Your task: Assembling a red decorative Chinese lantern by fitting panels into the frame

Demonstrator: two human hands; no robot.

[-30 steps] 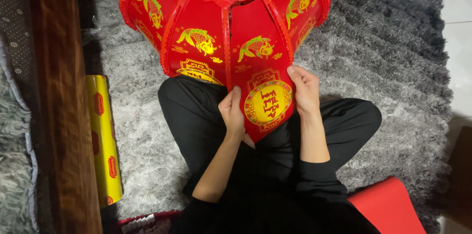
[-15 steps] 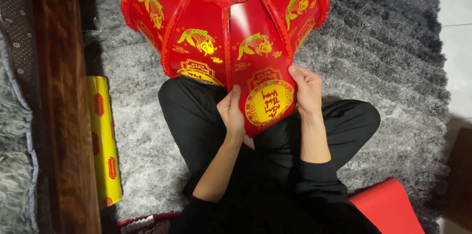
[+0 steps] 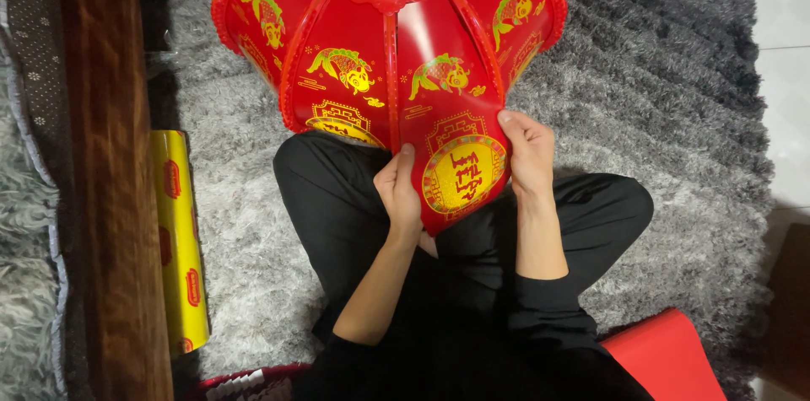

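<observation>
Red lantern (image 3: 388, 55) with gold fish panels, at 12 o'clock over the crossed legs on the grey shag rug (image 3: 675, 114). Left hand (image 3: 401, 190) grasps the loose bottom panel's left edge; right hand (image 3: 527, 152) grips its right edge. Yellow box (image 3: 179, 241) lies at 9 o'clock beside a wooden beam (image 3: 110, 199); red sheet (image 3: 666, 359) at 5 o'clock.

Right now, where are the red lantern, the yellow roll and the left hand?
red lantern (image 3: 354, 38): head view, on an upper red panel.
yellow roll (image 3: 179, 241): head view, on the middle of its wrapper.
left hand (image 3: 400, 190): head view, on the back of the hand.
</observation>
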